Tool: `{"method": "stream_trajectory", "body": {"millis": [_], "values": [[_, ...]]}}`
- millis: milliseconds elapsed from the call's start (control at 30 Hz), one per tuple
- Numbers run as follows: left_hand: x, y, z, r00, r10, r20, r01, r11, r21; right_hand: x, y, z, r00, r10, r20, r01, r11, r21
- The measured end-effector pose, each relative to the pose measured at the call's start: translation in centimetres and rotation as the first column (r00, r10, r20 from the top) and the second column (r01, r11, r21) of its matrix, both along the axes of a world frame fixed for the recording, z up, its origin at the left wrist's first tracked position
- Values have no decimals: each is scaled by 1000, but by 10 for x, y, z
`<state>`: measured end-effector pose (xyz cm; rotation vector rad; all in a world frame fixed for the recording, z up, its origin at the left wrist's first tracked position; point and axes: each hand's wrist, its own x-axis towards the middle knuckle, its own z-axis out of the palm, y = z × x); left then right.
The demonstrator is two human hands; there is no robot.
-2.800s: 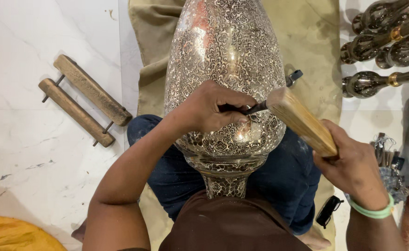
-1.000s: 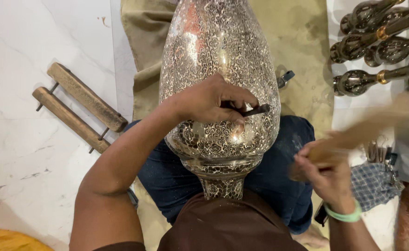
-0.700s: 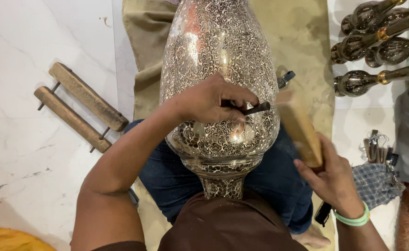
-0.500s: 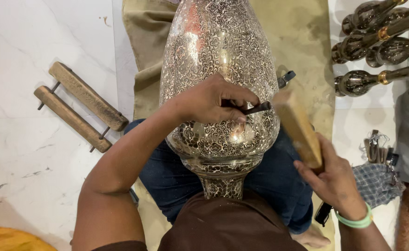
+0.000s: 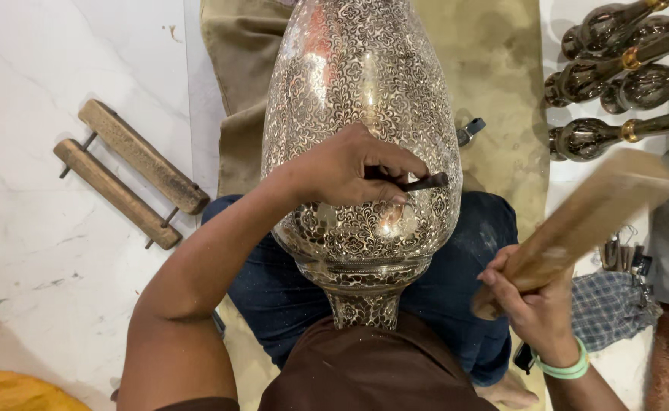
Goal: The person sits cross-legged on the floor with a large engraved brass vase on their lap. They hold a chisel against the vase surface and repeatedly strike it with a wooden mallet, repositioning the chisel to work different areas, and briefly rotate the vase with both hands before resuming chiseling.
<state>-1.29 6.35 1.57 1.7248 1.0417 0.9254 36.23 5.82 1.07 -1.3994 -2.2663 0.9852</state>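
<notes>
**Chisel held on the vase, mallet raised off to the right**

The left hand (image 5: 346, 171) is closed around a dark metal chisel (image 5: 424, 183), fingers pressed together over its shaft, with the tip showing just past the fingertips to the right. The hand rests on the wide belly of a large silver vase (image 5: 361, 84) covered in fine engraved scrollwork. The vase lies along the person's lap, its narrow neck toward the body, its broad end running away over a khaki cloth (image 5: 502, 68).

The right hand (image 5: 532, 301) is wrapped tight around the lower end of a wooden mallet (image 5: 589, 213), which slants up and to the right, well apart from the chisel and blurred by motion. A green band (image 5: 562, 371) sits on that wrist.

No packages, labels or signs show. Left of the chisel grip, well away on the white marble floor (image 5: 60, 68), lie two wooden bars joined by metal pins (image 5: 125, 171). Beyond the mallet grip, at the upper right, dark glossy metal vessels with gold bands (image 5: 616, 84) lie side by side. Just right of the mallet hand are a checked cloth (image 5: 608, 308) and a cluster of small metal tools (image 5: 623, 255).

Half a second ago the mallet head stood close beside the chisel's end; now it is drawn back to the right and lifted clear. The left hand, chisel and vase have stayed in place.
</notes>
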Motion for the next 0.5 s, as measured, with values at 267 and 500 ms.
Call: {"method": "stream_trajectory", "body": {"millis": [267, 500], "values": [[2, 1, 0, 1000, -19, 15, 19, 1000, 14, -3, -7, 3, 972, 71, 223, -41, 990, -137], [1, 2, 2, 996, -65, 66, 63, 997, 38, 1, -12, 2, 972, 12, 237, 27, 987, -161]]}}
